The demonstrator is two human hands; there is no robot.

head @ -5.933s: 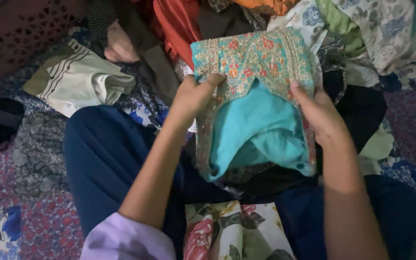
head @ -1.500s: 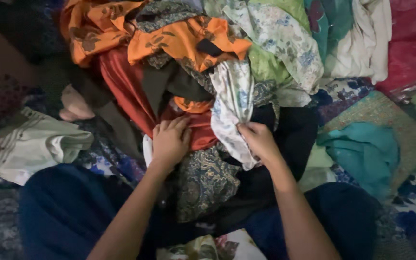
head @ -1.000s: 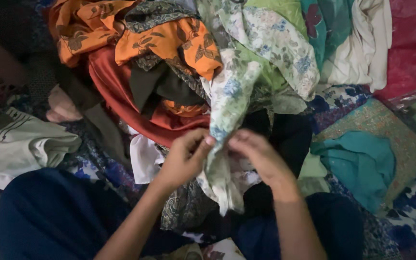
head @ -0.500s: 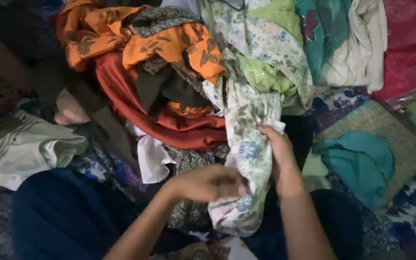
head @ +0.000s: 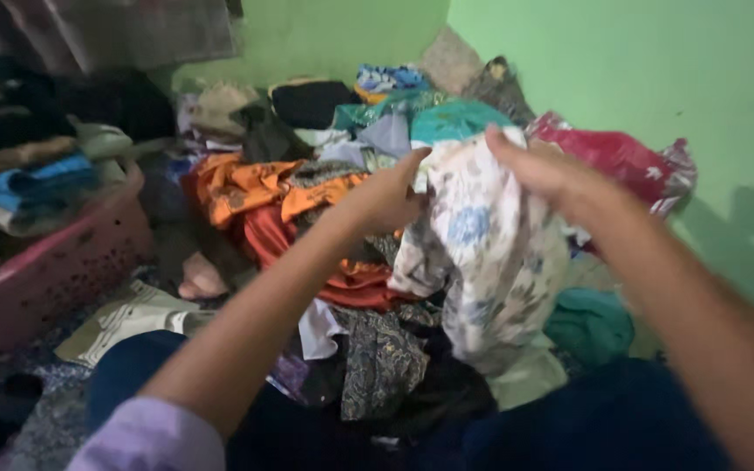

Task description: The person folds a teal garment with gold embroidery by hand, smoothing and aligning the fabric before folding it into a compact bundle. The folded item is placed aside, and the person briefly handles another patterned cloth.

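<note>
Above the clothes heap (head: 307,192), in front of the green wall (head: 613,61), I hold the pale floral garment (head: 490,253) up by its top edge. Left hand (head: 387,194) is curled, fingers pinching one corner; right hand (head: 544,167) pinches the other, somewhat blurred. Step in hand, as I judge it: raising the piece clear to open it out. Next move would need the two grips drawn apart so the cloth hangs flat. Garment: cream with blue and grey flowers, crumpled, lower part drooping toward my dark blue lap (head: 604,419). Pink laundry basket (head: 54,270) at left, well apart.
</note>
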